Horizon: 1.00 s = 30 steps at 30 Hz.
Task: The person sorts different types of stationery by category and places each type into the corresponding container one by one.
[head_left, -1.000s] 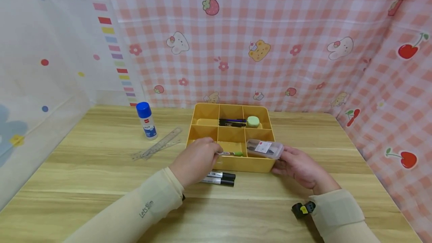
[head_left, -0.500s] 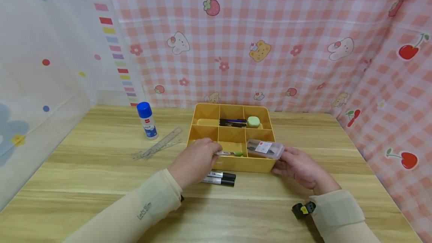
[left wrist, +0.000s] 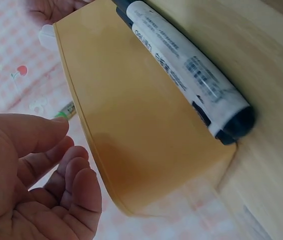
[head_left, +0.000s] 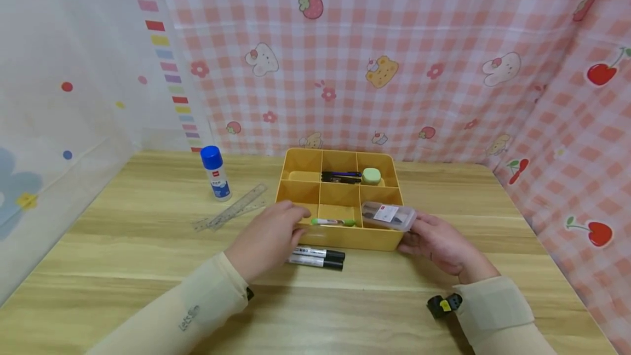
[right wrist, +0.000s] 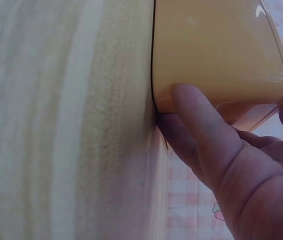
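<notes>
My left hand hovers at the front left of a yellow divided storage box, fingers loosely bent with nothing between them. A green-ended marker lies across the front compartments near the wall; its green tip also shows beyond the rim in the left wrist view. Two black-capped markers lie on the table before the box, partly behind the left hand. My right hand holds the box's front right corner, fingertips on its outer wall. Beside its thumb, a clear plastic case leans tilted over the rim.
Black pens and a pale green rounded item sit in the back compartments. To the left, a blue-capped glue bottle stands upright near clear rulers. A checked cloth hangs behind the table.
My left hand has let go of the green-ended marker, which now lies in the box, and has drawn back to the left. The right hand stays at the box corner.
</notes>
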Available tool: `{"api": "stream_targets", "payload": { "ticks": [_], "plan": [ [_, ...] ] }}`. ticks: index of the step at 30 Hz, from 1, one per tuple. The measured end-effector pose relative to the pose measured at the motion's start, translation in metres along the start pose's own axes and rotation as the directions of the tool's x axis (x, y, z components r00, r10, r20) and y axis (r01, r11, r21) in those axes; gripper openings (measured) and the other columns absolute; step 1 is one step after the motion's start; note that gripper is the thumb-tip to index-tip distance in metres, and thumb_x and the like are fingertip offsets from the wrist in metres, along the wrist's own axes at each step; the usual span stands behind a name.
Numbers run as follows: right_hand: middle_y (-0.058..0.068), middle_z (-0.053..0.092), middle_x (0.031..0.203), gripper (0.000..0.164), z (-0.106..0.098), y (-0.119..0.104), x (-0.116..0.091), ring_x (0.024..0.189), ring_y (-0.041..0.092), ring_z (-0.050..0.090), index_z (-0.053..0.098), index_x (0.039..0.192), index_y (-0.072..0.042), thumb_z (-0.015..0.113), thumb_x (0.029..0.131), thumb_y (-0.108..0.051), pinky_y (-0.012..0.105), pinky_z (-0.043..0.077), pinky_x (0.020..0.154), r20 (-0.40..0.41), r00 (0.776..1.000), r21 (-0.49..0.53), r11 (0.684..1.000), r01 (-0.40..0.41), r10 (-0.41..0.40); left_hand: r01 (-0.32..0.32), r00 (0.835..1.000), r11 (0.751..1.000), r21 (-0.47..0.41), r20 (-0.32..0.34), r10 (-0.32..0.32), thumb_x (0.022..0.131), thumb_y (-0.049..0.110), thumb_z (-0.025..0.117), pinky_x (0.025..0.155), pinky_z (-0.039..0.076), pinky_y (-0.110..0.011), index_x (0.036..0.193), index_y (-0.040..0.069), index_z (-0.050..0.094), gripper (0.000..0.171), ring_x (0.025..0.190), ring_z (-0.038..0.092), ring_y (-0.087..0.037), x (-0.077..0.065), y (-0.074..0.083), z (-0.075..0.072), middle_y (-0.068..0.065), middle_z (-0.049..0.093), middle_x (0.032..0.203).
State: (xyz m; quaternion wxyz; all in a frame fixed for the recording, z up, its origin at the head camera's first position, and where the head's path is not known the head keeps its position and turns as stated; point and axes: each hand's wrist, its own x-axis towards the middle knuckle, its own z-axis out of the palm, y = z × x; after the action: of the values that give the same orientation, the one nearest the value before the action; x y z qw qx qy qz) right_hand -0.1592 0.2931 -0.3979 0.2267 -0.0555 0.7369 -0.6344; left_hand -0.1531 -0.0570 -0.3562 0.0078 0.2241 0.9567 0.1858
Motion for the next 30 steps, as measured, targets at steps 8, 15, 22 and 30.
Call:
{"api": "stream_targets", "payload": {
  "ticks": [8, 15, 22, 30],
  "plan": [
    [0.034, 0.028, 0.167, 0.069, 0.0, 0.0, -0.001, 0.151, 0.046, 0.038, 0.015, 0.164, 0.008, 0.034, 0.116, -0.036, 0.048, 0.052, 0.113, 0.005, 1.0, -0.01, 1.0, 0.013, -0.013, 0.027, 0.999, 1.0, 0.011, -0.019, -0.026, 0.101, 0.022, 0.072, 0.096, 0.06, -0.037, 0.12, 0.016, 0.072, 0.021, 0.097, 0.065, -0.013, -0.009, -0.009, -0.001, 0.003, 0.071, 0.109],
    [0.034, 0.027, 0.167, 0.068, 0.001, -0.001, -0.001, 0.152, 0.048, 0.035, 0.015, 0.165, 0.008, 0.033, 0.116, -0.036, 0.049, 0.051, 0.114, 0.01, 1.0, -0.003, 1.0, 0.011, -0.011, 0.055, 0.998, 0.998, 0.006, 0.037, -0.055, 0.1, 0.023, 0.073, 0.091, 0.059, -0.035, 0.113, 0.017, 0.072, 0.015, 0.088, 0.058, -0.011, -0.014, -0.017, 0.0, 0.006, 0.068, 0.1],
    [0.034, 0.028, 0.167, 0.068, 0.002, -0.001, -0.001, 0.152, 0.048, 0.037, 0.015, 0.165, 0.007, 0.034, 0.116, -0.036, 0.048, 0.052, 0.113, 0.005, 1.0, -0.01, 1.0, 0.005, -0.005, -0.031, 0.998, 0.999, 0.012, 0.056, 0.03, 0.099, 0.019, 0.074, 0.09, 0.058, -0.039, 0.104, 0.016, 0.074, 0.006, 0.093, 0.064, -0.014, -0.023, -0.02, 0.003, 0.004, 0.071, 0.101],
    [0.032, 0.03, 0.167, 0.067, 0.001, -0.003, -0.001, 0.15, 0.045, 0.04, 0.018, 0.165, 0.006, 0.034, 0.116, -0.037, 0.046, 0.053, 0.112, -0.011, 1.0, -0.013, 1.0, -0.008, 0.007, -0.114, 0.99, 0.99, 0.082, 0.096, 0.106, 0.097, 0.019, 0.074, 0.096, 0.058, -0.041, 0.111, 0.018, 0.077, 0.014, 0.102, 0.068, -0.017, -0.029, -0.027, 0.01, 0.001, 0.073, 0.109]
  ]
}}
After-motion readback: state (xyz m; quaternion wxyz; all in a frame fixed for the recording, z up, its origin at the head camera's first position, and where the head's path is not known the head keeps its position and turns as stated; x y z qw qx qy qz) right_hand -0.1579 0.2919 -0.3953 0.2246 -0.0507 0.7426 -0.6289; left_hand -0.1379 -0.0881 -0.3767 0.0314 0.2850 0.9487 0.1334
